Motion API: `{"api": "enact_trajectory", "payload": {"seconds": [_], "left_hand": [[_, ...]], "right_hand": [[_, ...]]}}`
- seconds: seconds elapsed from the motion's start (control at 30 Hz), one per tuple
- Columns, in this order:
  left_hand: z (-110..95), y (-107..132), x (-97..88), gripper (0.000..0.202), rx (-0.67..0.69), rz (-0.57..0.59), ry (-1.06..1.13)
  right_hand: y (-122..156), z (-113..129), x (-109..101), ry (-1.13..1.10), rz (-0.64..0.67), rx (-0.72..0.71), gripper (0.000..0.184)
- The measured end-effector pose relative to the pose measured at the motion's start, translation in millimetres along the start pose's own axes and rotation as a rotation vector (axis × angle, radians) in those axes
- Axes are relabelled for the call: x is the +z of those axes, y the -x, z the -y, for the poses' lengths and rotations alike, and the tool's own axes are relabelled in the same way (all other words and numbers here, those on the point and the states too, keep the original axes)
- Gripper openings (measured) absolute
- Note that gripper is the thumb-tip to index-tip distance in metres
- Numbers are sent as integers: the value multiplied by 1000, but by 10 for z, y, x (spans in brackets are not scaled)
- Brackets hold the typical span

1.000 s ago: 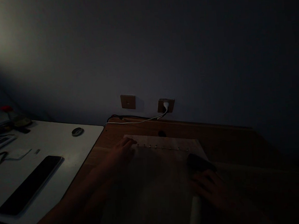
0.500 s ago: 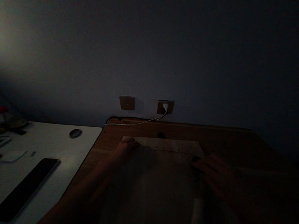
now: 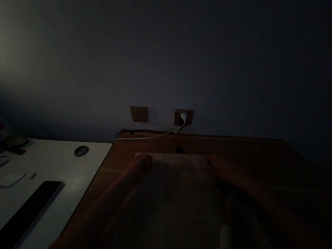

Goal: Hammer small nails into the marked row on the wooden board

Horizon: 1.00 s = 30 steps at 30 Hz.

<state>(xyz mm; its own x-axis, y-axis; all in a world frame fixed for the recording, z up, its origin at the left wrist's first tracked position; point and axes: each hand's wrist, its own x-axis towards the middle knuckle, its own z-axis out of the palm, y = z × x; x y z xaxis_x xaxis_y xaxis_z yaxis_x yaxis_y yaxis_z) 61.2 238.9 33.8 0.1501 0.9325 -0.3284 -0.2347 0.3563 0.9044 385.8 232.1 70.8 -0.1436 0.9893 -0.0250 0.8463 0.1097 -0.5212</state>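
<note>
A pale flat sheet, perhaps paper or cloth, lies before me in very dim light. A row of small shiny metal bits runs along its far end. At the sheet's far left corner is my left hand, its fingers curled closed on the edge. My right hand reaches the far right corner; its fingers are dark and blurred, so their grip is unclear. Near the right side of the sheet lies a pale narrow strip, partly lost in shadow.
The sheet rests on a wooden desk against a wall. A wall socket holds a white plug with a cable. To the left, a white tabletop carries a dark long flat object and a small round ring-like object.
My right hand has moved away from the right side of the sheet, up and left to its far edge. My left hand stays at the far left corner, with its fingers more curled.
</note>
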Motion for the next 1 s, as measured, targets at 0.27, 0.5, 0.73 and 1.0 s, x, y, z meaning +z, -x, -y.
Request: {"api": "enact_trajectory", "payload": {"seconds": [0.27, 0.5, 0.73, 1.0], "left_hand": [[-92, 56, 15, 26, 359, 78, -992], [-100, 34, 71, 18, 458, 229, -1478], [-76, -54, 131, 20, 565, 76, -1415], [19, -75, 252, 21, -50, -24, -122]], "right_hand": [[237, 251, -299, -696, -84, 66, 37], [175, 203, 14, -499, -65, 86, 36], [115, 178, 182, 5, -13, 12, 15], [96, 285, 125, -356, -43, 41, 17]]}}
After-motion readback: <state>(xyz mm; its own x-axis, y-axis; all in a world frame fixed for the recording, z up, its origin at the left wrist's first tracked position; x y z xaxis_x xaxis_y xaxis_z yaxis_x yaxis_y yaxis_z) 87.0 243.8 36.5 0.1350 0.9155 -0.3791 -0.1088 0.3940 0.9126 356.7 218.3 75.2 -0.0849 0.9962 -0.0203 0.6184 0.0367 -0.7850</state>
